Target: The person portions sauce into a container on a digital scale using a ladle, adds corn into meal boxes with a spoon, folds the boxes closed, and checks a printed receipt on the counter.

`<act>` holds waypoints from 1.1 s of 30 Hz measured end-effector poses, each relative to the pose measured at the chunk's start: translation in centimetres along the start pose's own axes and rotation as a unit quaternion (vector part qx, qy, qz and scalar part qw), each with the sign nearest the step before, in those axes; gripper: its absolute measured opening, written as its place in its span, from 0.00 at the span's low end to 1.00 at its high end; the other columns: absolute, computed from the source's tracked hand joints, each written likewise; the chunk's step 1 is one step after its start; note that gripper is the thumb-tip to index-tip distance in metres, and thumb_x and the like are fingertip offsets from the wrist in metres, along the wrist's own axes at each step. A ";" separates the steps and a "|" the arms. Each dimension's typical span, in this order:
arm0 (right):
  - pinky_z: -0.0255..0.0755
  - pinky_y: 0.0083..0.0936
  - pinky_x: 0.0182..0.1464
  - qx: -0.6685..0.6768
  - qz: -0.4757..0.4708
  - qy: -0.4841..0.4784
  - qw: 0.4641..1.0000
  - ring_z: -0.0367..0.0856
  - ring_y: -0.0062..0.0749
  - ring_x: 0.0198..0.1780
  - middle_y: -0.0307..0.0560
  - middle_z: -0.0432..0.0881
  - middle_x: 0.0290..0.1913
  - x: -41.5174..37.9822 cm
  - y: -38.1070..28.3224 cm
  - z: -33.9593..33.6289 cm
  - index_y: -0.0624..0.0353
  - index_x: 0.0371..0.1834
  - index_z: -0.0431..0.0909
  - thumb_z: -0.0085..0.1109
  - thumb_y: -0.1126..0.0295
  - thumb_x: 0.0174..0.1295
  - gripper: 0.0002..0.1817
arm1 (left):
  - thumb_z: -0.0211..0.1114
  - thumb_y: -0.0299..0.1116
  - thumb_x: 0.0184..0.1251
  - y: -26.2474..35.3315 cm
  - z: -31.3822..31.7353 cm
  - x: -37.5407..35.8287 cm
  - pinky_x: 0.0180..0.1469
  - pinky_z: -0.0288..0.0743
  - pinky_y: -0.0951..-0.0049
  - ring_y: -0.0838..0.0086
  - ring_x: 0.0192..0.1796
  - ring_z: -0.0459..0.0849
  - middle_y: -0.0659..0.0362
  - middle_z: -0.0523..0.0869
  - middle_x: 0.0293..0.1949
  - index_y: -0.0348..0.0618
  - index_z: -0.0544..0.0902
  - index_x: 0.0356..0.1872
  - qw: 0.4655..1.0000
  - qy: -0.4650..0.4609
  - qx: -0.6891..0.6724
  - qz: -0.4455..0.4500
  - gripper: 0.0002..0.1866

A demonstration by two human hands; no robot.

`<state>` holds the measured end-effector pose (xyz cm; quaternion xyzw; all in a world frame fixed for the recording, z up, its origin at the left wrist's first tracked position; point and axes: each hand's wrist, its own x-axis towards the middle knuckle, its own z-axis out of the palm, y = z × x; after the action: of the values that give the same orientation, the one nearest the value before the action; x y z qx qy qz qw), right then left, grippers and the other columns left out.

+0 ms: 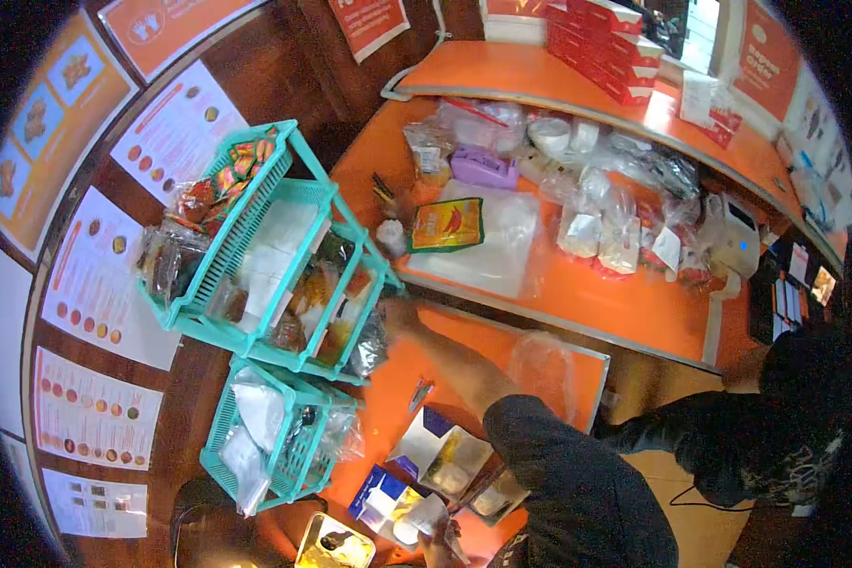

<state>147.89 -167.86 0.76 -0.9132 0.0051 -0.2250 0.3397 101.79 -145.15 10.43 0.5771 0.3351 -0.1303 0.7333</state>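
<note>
My right arm stretches from the lower right to the turquoise rack (298, 364). My right hand (402, 319) is at the rack's side, by a dark plastic-wrapped bundle (369, 343); its fingers are hidden. At the bottom edge, my left hand (437, 546) is closed around a whitish thing (428, 516) that I cannot make out. Just beside it stands an open blue-and-white box (377, 494) with pale round items in it. Another open carton (424, 426) and a clear-topped container (454, 464) lie above.
Packets fill the rack's tiers; a smaller turquoise basket (220, 464) holds white bags. A metal tray (336, 542) stands at the bottom. On the orange counter (653, 327) are a green-yellow pouch (447, 224), plastic sheets and a purple pack (483, 168). Another person (729, 426) stands at right.
</note>
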 end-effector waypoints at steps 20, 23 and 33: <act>0.81 0.29 0.38 0.582 0.240 -0.107 0.770 0.87 0.33 0.36 0.51 0.86 0.37 -15.8 -11.8 -18.9 0.60 0.53 0.72 0.47 0.62 0.70 0.16 | 0.62 0.35 0.71 0.0 -3.9 -5.7 0.32 0.72 0.77 0.81 0.31 0.78 0.63 0.83 0.32 0.41 0.79 0.49 0.993 0.060 0.007 0.099 0.12; 0.76 0.24 0.35 0.593 0.167 -0.234 0.752 0.83 0.29 0.30 0.49 0.85 0.40 -16.0 -19.7 -21.4 0.65 0.62 0.73 0.44 0.69 0.69 0.21 | 0.61 0.32 0.71 -1.6 -6.8 -6.8 0.24 0.72 0.78 0.79 0.26 0.79 0.63 0.82 0.28 0.39 0.80 0.46 0.982 0.150 -0.007 0.114 0.09; 0.79 0.35 0.42 0.313 -0.223 -0.620 0.684 0.86 0.38 0.42 0.50 0.87 0.42 -25.2 -29.1 -6.5 0.56 0.51 0.83 0.58 0.68 0.59 0.17 | 0.59 0.38 0.70 -3.6 -9.8 -12.6 0.28 0.75 0.74 0.74 0.25 0.81 0.59 0.83 0.27 0.38 0.82 0.47 0.957 0.224 -0.133 0.125 0.14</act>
<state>118.32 -145.38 12.97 -0.6591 -0.4816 0.3350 0.4706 87.07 -139.52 14.73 0.5260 0.4297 0.1408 0.7203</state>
